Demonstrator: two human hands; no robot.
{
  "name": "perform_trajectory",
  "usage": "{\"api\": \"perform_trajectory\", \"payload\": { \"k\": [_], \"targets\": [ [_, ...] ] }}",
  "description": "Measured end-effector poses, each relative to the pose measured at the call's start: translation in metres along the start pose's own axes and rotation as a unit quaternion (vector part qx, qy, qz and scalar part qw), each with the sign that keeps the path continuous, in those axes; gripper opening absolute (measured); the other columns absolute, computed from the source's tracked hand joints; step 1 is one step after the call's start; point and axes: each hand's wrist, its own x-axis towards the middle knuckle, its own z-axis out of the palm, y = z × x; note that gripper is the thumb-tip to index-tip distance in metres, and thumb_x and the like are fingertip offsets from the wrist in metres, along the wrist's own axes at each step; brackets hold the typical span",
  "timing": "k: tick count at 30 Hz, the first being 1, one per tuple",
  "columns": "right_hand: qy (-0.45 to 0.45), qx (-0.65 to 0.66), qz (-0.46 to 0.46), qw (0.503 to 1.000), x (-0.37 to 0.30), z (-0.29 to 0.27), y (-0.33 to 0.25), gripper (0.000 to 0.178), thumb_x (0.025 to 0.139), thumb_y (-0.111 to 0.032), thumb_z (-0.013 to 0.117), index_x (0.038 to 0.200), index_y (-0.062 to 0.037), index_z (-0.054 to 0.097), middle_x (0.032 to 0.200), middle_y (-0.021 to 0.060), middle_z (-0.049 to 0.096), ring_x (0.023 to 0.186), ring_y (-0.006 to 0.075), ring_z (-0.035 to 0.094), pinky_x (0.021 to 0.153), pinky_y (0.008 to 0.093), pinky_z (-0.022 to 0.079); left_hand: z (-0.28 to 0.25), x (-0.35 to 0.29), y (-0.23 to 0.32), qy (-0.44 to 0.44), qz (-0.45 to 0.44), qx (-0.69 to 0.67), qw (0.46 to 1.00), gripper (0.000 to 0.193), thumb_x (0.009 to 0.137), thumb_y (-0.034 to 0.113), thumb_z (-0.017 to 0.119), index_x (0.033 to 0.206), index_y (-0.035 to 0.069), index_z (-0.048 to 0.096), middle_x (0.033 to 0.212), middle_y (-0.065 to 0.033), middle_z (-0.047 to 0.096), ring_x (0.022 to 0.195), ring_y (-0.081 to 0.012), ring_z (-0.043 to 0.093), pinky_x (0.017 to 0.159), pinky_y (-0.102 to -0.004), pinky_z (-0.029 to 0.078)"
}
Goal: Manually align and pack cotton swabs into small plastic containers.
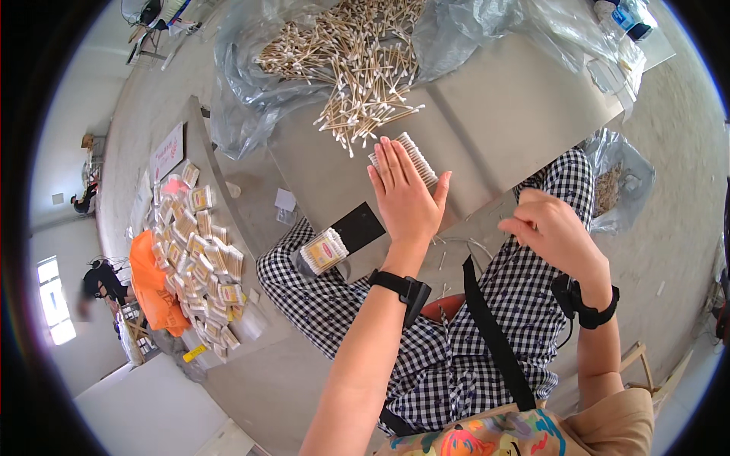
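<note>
My left hand (pixel 403 194) lies flat with its fingers straight, pressed on a neat block of cotton swabs (pixel 417 158) on the grey-brown tabletop (pixel 502 114). The swabs' white tips show in rows beside the fingers, and the palm covers part of them. Over my right thigh, my right hand (pixel 549 226) is raised with its fingers curled in; whatever they may hold is hidden. Beyond the left hand spreads a large heap of loose cotton swabs (pixel 365 68) with wooden sticks. A filled pack of cotton swabs (pixel 324 251) rests by my left knee, beside a black flat piece (pixel 360 229).
A clear plastic bag (pixel 255 114) surrounds the heap's far side. To the left, many small swab packs (pixel 201 254) pile up on a board next to an orange bag (pixel 152 285). At the right, a plastic bag with loose swabs (pixel 608 190) stands beside my knee.
</note>
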Motion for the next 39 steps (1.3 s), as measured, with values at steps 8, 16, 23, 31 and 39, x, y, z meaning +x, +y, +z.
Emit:
{"api": "perform_trajectory", "payload": {
  "k": [8, 16, 23, 31, 39],
  "targets": [
    [0.184, 0.075, -0.095, 0.976, 0.021, 0.011, -0.015, 0.017, 0.088, -0.007, 0.069, 0.103, -0.0031, 0.061, 0.095, 0.0106, 0.061, 0.086, 0.0245, 0.065, 0.076, 0.0347, 0.052, -0.004, 0.0, 0.002, 0.035, -0.01, -0.074, 0.997, 0.087, 0.098, 0.051, 0.052, 0.154, -0.008, 0.019, 0.16, -0.0276, 0.02, 0.151, -0.0388, 0.018, 0.121, -0.0515, 0.016],
    [0.271, 0.374, -0.087, 0.882, 0.022, -0.011, -0.039, 0.015, 0.097, -0.008, 0.062, 0.108, 0.0028, 0.06, 0.098, 0.0038, 0.067, 0.091, 0.0104, 0.064, 0.078, 0.0267, 0.052, -0.086, -0.059, 0.003, -0.168, -0.049, -0.54, 0.824, 0.059, 0.096, 0.013, 0.063, 0.148, 0.001, 0.037, 0.144, -0.0165, 0.051, 0.13, -0.0233, 0.052, 0.11, -0.0404, 0.038],
    [0.244, 0.459, -0.198, 0.831, 0.052, -0.007, -0.103, 0.017, 0.1, -0.011, 0.059, 0.11, 0.0032, 0.059, 0.1, 0.0045, 0.065, 0.09, 0.0083, 0.062, 0.08, 0.0256, 0.053, -0.136, -0.093, 0.055, -0.348, -0.116, -0.774, 0.517, 0.06, 0.083, 0.0, 0.079, 0.137, -0.002, 0.051, 0.117, -0.0061, 0.067, 0.115, -0.0135, 0.06, 0.097, -0.0285, 0.048],
    [0.44, -0.005, -0.322, 0.838, 0.067, 0.004, -0.1, 0.021, 0.085, -0.004, 0.07, 0.104, -0.0027, 0.061, 0.088, 0.0047, 0.064, 0.077, 0.0204, 0.063, 0.068, 0.0335, 0.049, -0.165, -0.088, 0.053, -0.371, -0.199, -0.678, 0.603, 0.043, 0.081, 0.005, 0.082, 0.118, -0.005, 0.062, 0.105, -0.0042, 0.068, 0.097, -0.008, 0.063, 0.087, -0.0241, 0.053],
    [0.213, 0.561, -0.205, 0.773, 0.053, 0.009, -0.119, 0.023, 0.102, -0.011, 0.055, 0.123, -0.0057, 0.06, 0.097, 0.0056, 0.066, 0.082, 0.0157, 0.062, 0.08, 0.0288, 0.052, -0.141, -0.108, 0.039, -0.34, -0.1, -0.696, 0.625, 0.053, 0.079, 0.027, 0.087, 0.119, 0.001, 0.063, 0.093, -0.0022, 0.068, 0.088, -0.005, 0.061, 0.08, -0.0229, 0.054]
  ]
}}
